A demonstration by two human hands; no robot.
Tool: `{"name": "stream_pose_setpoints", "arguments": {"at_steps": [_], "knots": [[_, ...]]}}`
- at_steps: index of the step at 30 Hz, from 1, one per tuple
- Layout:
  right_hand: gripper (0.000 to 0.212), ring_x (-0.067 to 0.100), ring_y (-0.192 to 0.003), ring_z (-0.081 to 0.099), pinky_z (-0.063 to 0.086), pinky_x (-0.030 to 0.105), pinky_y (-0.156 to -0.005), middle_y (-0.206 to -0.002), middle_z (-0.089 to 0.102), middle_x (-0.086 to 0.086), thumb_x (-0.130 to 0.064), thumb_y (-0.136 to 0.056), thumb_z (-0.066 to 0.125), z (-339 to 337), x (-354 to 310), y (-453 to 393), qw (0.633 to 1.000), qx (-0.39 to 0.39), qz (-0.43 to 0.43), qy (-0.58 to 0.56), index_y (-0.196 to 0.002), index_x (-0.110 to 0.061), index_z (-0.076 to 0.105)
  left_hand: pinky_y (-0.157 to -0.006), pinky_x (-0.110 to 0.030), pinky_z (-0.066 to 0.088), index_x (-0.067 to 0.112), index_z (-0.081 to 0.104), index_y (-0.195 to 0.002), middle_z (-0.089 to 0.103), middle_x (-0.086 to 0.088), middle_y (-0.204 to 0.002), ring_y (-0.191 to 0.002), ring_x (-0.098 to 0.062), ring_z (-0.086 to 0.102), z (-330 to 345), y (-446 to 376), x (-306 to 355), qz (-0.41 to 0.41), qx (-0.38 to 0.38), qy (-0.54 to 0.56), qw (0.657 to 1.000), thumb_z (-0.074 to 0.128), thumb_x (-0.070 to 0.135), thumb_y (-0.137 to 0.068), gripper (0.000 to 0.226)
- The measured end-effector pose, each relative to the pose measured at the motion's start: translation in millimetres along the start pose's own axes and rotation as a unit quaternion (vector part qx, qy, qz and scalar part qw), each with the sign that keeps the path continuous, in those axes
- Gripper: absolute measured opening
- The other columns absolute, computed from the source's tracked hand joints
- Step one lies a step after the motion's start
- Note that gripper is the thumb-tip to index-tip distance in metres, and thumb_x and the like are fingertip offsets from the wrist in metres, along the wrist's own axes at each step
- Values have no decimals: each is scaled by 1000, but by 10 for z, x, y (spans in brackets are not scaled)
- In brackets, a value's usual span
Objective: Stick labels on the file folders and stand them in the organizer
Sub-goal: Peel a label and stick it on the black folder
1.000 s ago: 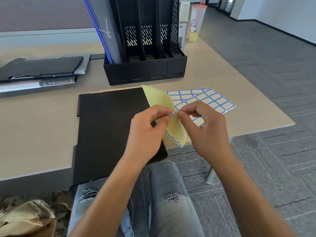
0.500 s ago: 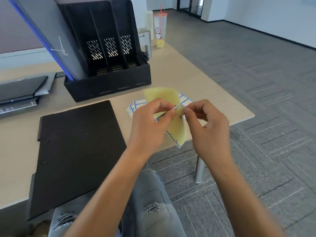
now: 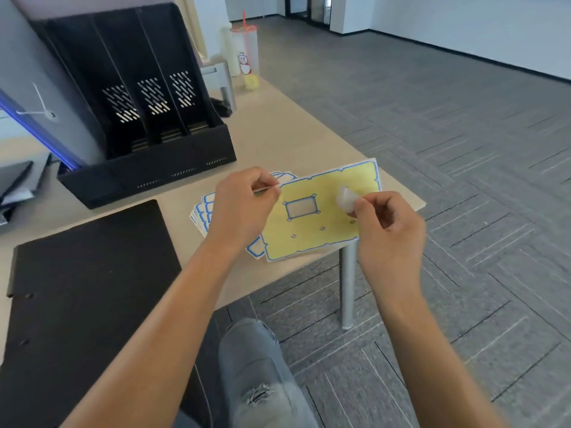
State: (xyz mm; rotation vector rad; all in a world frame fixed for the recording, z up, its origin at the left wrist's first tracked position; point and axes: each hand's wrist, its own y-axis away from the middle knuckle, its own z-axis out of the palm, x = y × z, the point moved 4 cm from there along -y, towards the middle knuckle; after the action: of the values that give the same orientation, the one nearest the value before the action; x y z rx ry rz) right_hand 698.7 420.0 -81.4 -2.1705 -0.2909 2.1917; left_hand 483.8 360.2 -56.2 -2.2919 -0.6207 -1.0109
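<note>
Right hand (image 3: pixel 390 230) pinches a peeled label (image 3: pixel 346 199) between thumb and fingertip – small, pale, curling on itself, lifted clear of the backing sheet (image 3: pixel 321 223)

Left hand (image 3: pixel 239 208) pinches the sheet's near-left edge, other fingers curled; the yellow sheet is held flat over the desk's front-right corner, nearly stripped, one blue-bordered frame left near the middle

Black file folder (image 3: pixel 89 291) lies flat, left of the sheet, overhanging the desk (image 3: pixel 278 118) edge toward the lap. Stack of fresh label sheets (image 3: pixel 202 211) shows under the left hand. Black organizer (image 3: pixel 139 97) stands behind the sheet, to the left; a grey folder (image 3: pixel 40 88) with a blue edge leans at its left side, three slots look empty

Handling – label looks feather-light, limp, tacky underneath; likely to fold and stick to itself. Best kept by one corner, laid down from that edge and smoothed. The black folder looks stiff and should take pressing well
</note>
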Motion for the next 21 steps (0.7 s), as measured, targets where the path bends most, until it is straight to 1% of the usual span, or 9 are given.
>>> {"name": "stream_pose_setpoints", "arguments": {"at_steps": [2,3,6,8,10,11,15,18,21], "knots": [[10,10,-77,65,50,23,-71,-86,76,1,-20,-96,69,93,56,11,1000,-9,10,2,-87,-18,72,-74,-18,50,18,75,-93,71,12,-90,-86,5,65,-18,-65,-135,-19,-7,-41,999,69,18,-91,6],[10,10,-77,66,50,23,-72,-85,76,0,-22,-97,69,155,75,21,1000,-17,13,5,-87,-18,72,-78,-26,52,20,75,-98,71,10,-94,-91,-2,66,-24,-81,-194,-29,-16,-66,997,68,20,-91,9],[11,6,-73,64,48,19,-69,-83,76,-3,-22,-96,69,355,114,62,999,-37,16,14,-87,-17,72,-94,-36,48,23,69,-111,67,6,-109,-107,-15,61,-71,-33,-257,-19,-34,-145,989,69,24,-90,21],[11,5,-72,66,47,17,-68,-82,76,-6,-20,-97,68,469,140,85,999,-47,18,22,-87,-18,72,-94,-25,46,22,70,-106,68,10,-107,-105,-8,60,-155,79,-207,8,-8,-111,994,69,21,-91,15],[10,5,-73,67,47,14,-68,-82,76,-7,-18,-97,68,569,160,107,998,-60,14,28,-87,-18,72,-85,-8,42,21,73,-99,70,16,-97,-96,3,62,-229,253,-105,17,13,-39,999,69,16,-92,9],[10,4,-72,66,46,13,-68,-81,76,-7,-15,-96,68,618,173,121,997,-65,15,26,-87,-17,72,-82,-4,40,21,74,-97,72,17,-95,-94,6,62,-237,343,-72,18,15,-12,1000,69,14,-92,10],[10,4,-69,63,46,16,-67,-80,74,-5,-11,-96,66,809,299,207,995,-90,18,39,-88,-13,72,-79,-3,40,22,76,-98,73,16,-94,-90,6,62,-150,665,-204,5,10,16,1000,68,11,-93,14],[9,-1,-68,60,44,12,-67,-80,71,-9,-12,-97,65,873,383,256,994,-94,2,58,-90,-13,71,-80,-3,40,24,76,-101,73,18,-96,-92,6,63,-146,795,-368,-28,15,26,999,67,13,-93,16],[9,0,-68,60,44,15,-67,-79,70,-10,-13,-97,65,937,392,201,991,-105,-13,80,-90,-15,70,-80,-1,38,25,75,-101,73,17,-97,-94,6,63,-201,792,-404,-44,19,34,998,67,15,-94,14]]}}
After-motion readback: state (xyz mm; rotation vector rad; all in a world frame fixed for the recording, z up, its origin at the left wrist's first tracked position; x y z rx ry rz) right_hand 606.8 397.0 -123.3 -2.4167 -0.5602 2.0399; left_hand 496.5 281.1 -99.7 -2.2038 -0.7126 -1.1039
